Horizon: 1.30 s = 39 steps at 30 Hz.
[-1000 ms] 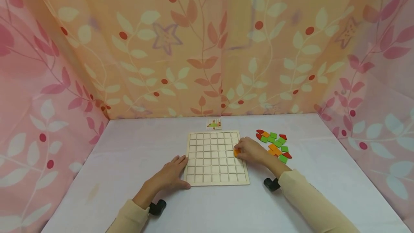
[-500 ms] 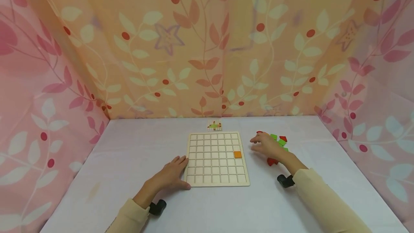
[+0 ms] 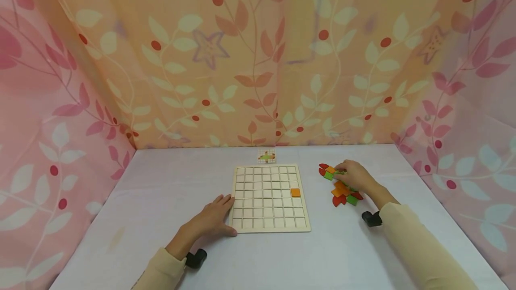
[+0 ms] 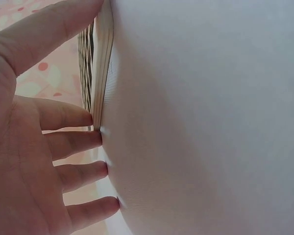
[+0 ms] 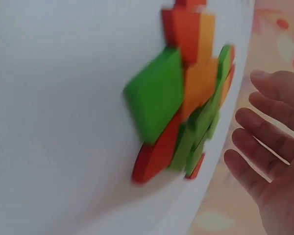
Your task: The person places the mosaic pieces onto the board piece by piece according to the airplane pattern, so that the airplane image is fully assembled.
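Observation:
A pale wooden grid board lies on the table, with one orange square tile in a cell near its right side. My left hand rests at the board's left edge, fingers spread, thumb by the near corner; the left wrist view shows the thumb against the board's edge. My right hand is over the far part of a pile of tiles, its fingertips by a green tile. In the right wrist view its fingers are loosely bent with nothing visible between them.
Red, orange and green tiles lie heaped right of the board, some overlapping. A small pattern card lies beyond the board's far edge. Floral curtains stand behind and at both sides of the white table.
My right hand has let go of the orange tile, left it in the board's cell, and moved right to the tile pile. The left hand has stayed in place.

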{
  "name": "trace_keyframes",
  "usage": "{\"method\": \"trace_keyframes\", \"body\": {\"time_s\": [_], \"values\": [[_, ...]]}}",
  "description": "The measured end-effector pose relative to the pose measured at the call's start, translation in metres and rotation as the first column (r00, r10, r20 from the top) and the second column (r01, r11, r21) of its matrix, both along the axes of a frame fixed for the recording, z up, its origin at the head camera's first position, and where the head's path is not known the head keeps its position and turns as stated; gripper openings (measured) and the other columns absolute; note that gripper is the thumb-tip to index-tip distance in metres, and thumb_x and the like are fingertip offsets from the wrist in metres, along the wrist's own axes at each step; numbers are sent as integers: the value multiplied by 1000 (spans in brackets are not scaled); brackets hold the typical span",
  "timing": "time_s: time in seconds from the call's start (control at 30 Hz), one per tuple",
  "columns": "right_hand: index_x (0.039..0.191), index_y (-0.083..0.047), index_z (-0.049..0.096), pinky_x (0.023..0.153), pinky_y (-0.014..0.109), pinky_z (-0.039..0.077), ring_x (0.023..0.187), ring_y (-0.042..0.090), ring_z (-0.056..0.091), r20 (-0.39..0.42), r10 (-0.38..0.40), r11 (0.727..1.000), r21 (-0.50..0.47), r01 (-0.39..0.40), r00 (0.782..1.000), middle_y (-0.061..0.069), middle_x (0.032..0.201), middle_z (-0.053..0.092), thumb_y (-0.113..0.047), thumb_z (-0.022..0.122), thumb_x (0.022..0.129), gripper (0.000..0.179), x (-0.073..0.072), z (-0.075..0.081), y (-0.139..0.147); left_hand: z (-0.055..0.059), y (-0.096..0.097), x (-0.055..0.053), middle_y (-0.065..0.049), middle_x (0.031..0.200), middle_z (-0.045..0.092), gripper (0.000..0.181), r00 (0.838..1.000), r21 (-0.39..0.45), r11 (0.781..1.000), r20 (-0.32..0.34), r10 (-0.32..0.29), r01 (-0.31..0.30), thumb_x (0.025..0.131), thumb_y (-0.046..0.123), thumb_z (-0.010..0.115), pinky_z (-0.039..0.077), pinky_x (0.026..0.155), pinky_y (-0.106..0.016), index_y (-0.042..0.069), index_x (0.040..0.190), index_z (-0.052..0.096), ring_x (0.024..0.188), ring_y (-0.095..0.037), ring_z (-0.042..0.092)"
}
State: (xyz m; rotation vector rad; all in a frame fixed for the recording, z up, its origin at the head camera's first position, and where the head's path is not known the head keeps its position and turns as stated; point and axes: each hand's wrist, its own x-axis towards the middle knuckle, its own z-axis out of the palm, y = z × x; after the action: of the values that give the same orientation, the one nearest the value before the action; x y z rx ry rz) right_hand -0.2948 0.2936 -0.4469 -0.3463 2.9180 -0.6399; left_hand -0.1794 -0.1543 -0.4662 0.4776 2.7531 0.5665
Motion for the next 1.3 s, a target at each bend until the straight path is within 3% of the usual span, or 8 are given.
{"method": "trace_keyframes", "body": {"time_s": [0.27, 0.43, 0.63, 0.97, 1.1, 1.3], "values": [[119, 6, 64, 86, 46, 55, 91, 29, 58, 17, -77, 997, 11, 77, 997, 20, 104, 62, -16, 61, 93, 34, -8, -4, 24, 0, 0, 2, -21, 156, 34, 101, 1000, 13, 1000, -8, 8, -8, 69, 38, 86, 28, 113, -62, -4, 147, 37, 146, -44, 25], [119, 6, 64, 84, 45, 53, 89, 29, 55, 27, -110, 994, -9, 110, 994, 21, 104, 61, -18, 61, 94, 35, -4, -6, 35, -2, 1, 1, -20, 157, 33, 100, 1000, 8, 1000, -2, 4, -4, 71, 40, 85, 27, 114, -61, -3, 148, 37, 147, -42, 24], [116, 6, 66, 81, 43, 51, 88, 28, 53, 4, -97, 995, -27, 97, 995, 18, 100, 63, -18, 64, 92, 34, 13, -9, 39, 0, 1, 0, -21, 156, 32, 100, 1000, 12, 1000, -1, -1, 1, 71, 39, 85, 26, 114, -62, -4, 147, 37, 147, -43, 24], [108, 1, 71, 70, 27, 49, 84, 22, 54, -15, -66, 996, -54, 65, 998, 9, 94, 66, -17, 67, 89, 27, 51, -11, 45, -1, -1, -1, -21, 156, 32, 100, 1000, 9, 1000, -10, 1, -1, 71, 39, 85, 26, 114, -61, -4, 147, 37, 146, -43, 24], [103, 3, 72, 72, 32, 50, 82, 21, 55, -34, -28, 999, -38, 27, 999, 10, 92, 67, -11, 67, 87, 22, 59, -13, 48, -3, -1, -3, -21, 156, 32, 100, 1000, 2, 1000, -15, 3, -3, 72, 39, 85, 26, 115, -61, -3, 148, 36, 147, -43, 24], [100, 4, 73, 83, 51, 54, 86, 28, 59, -59, 28, 1000, 10, -27, 998, 14, 95, 68, -1, 65, 83, 20, 64, -15, 50, -4, -1, -3, -21, 156, 32, 99, 1000, 2, 1000, -11, 0, 0, 72, 39, 85, 26, 115, -61, -3, 148, 36, 146, -44, 24]]}}
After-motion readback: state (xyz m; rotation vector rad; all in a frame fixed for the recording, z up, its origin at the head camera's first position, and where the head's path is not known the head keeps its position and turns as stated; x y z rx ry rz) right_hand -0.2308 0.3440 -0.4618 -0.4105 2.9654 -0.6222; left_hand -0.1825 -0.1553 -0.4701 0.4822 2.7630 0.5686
